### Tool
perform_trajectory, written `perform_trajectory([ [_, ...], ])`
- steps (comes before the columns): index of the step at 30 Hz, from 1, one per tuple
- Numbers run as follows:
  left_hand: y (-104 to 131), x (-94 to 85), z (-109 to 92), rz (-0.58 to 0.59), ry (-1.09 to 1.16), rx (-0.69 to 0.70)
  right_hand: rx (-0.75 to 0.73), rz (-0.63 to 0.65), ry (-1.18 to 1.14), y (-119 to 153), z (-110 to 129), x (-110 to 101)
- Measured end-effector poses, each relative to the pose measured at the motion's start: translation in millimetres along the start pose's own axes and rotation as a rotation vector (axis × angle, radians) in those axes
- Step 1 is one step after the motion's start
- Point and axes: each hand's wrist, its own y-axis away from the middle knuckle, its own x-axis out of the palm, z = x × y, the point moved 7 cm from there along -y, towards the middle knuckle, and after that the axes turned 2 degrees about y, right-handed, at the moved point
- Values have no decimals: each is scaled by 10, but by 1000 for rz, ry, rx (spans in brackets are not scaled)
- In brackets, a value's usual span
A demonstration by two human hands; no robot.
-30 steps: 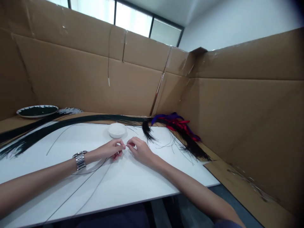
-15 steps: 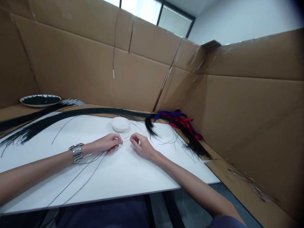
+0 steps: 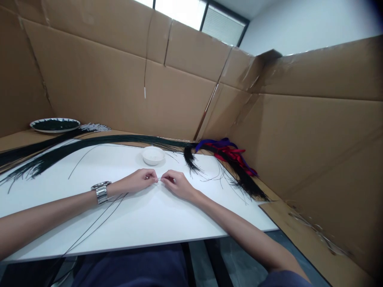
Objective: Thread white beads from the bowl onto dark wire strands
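Observation:
My left hand is closed in a pinch on a thin dark cord. The cord's two strands trail from under that hand over the table's front edge. Just to the right, my right hand pinches too, its fingertips almost meeting those of the left. A tiny whitish piece shows in the narrow gap between them; its exact kind is too small to tell. Behind the hands stands a white bowl, its contents hard to make out.
Long bundles of dark cords lie along the back of the white table. Red and purple ribbons lie at the right. A plate of dark material sits back left. Cardboard walls surround the table; one white-tipped cord hangs there.
My hands have come closer together, the left moving right and the right slightly left. The cord ends that showed between them are now mostly hidden by the fingers. The trailing strands lie nearer each other.

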Motion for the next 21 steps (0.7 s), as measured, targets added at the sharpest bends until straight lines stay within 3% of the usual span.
perform_trajectory([
  [6,44,-34,-152,-123,-187,118,66,-6,-50,-10,5,-28],
  [12,14,-56,-116,-110,-186,181,146,42,-141,-19,-39,17],
  [21,27,4,-152,-81,-185,78,131,70,-141,-4,-36,51],
])
